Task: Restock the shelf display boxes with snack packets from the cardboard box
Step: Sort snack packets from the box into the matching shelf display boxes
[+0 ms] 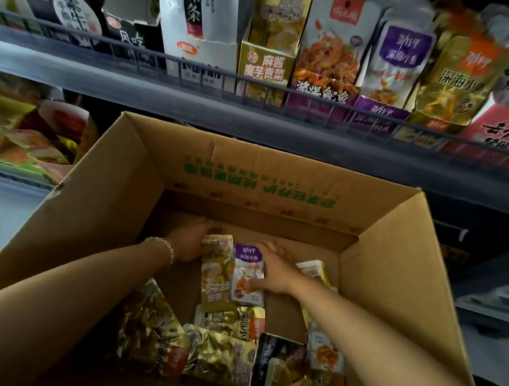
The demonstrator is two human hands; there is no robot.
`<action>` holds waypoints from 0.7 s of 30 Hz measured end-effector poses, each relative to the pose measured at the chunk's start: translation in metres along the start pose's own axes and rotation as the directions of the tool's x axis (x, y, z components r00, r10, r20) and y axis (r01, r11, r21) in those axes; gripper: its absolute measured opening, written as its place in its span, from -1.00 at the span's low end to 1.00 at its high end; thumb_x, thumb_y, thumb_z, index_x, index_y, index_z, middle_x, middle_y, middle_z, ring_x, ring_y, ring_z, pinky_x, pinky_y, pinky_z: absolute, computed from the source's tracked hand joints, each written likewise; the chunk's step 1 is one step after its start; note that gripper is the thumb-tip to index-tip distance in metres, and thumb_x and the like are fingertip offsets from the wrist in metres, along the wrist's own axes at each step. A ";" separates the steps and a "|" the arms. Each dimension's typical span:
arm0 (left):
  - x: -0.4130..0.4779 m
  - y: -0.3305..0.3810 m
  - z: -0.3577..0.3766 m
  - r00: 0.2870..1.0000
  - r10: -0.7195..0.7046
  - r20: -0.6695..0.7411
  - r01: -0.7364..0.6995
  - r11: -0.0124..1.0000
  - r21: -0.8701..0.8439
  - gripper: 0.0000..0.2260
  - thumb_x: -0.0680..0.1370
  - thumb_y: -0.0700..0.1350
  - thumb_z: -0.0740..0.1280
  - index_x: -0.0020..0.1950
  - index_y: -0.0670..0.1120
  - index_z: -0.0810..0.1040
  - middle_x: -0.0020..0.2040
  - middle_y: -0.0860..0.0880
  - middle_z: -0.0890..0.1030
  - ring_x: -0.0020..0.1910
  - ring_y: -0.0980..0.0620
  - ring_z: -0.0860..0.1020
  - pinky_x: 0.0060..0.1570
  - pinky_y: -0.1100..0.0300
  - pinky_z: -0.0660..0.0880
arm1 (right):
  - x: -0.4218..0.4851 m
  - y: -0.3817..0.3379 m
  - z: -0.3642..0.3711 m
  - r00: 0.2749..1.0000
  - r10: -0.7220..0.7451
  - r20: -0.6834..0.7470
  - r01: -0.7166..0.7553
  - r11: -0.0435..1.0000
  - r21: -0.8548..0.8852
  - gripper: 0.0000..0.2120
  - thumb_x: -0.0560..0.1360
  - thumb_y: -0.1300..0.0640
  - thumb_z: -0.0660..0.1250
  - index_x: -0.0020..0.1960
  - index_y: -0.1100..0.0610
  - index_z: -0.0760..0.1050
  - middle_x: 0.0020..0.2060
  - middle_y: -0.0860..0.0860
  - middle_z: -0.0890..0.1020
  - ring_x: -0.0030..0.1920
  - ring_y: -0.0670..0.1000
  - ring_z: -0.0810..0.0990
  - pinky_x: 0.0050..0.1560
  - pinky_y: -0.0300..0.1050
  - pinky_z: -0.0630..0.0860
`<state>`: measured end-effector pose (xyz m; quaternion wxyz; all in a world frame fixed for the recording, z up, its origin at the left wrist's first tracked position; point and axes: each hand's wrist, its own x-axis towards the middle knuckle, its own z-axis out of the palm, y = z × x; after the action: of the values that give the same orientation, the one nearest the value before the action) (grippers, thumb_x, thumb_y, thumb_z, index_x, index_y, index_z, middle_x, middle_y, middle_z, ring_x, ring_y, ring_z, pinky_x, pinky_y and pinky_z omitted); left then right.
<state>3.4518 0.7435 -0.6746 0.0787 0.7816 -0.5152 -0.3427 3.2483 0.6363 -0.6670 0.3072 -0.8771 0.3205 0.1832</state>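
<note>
Both my arms reach down into an open cardboard box below the shelf. My left hand, a bead bracelet at its wrist, grips the top of a yellow snack packet. My right hand holds a white packet with a purple label, thumb on its front, fingers behind it. The two packets stand side by side, touching. Several more packets lie on the box floor, among them a gold one and a black one.
The shelf above carries display boxes behind a wire rail: a yellow-green box, a purple box, a gold box, a red box. A lower shelf at left holds loose packets.
</note>
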 end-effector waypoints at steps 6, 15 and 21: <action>-0.003 0.007 -0.005 0.995 -0.046 0.090 0.069 0.959 -0.275 -0.78 0.60 -0.02 0.28 -0.17 -0.11 0.55 -0.09 -0.11 0.61 -0.08 -0.08 0.59 -0.15 0.20 0.49 | 0.001 -0.002 0.002 0.999 0.018 -0.048 -0.020 0.999 -0.039 -0.19 0.38 -0.08 0.49 0.47 0.16 0.20 0.43 0.14 0.25 0.47 0.16 0.15 0.47 0.03 0.10; -0.060 0.037 -0.062 0.958 -0.270 0.098 0.257 0.652 -0.714 -0.77 0.67 -0.14 0.11 0.24 -0.22 0.42 -0.05 -0.10 0.55 -0.11 0.01 0.56 -0.31 0.22 0.60 | -0.016 -0.027 -0.027 0.986 0.160 0.049 -0.124 0.502 0.856 -0.69 0.53 0.10 0.34 0.23 0.19 0.47 -0.11 -0.02 0.62 -0.11 -0.08 0.59 -0.09 -0.26 0.53; -0.101 0.064 -0.085 0.936 -0.186 0.299 0.339 0.250 -0.907 -0.82 0.66 -0.14 0.13 0.17 -0.20 0.42 0.02 -0.21 0.62 -0.01 -0.14 0.60 0.03 -0.09 0.52 | -0.037 -0.054 -0.024 0.984 0.176 -0.006 -0.031 0.208 0.978 -0.92 0.55 0.13 0.30 0.03 0.08 0.44 -0.08 0.03 0.62 -0.03 -0.02 0.57 0.15 -0.05 0.44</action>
<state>3.4330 0.7818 -0.5342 0.4322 0.6328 -0.0788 -0.6376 3.2603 0.6700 -0.6074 0.7561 -0.4768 0.4394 -0.0889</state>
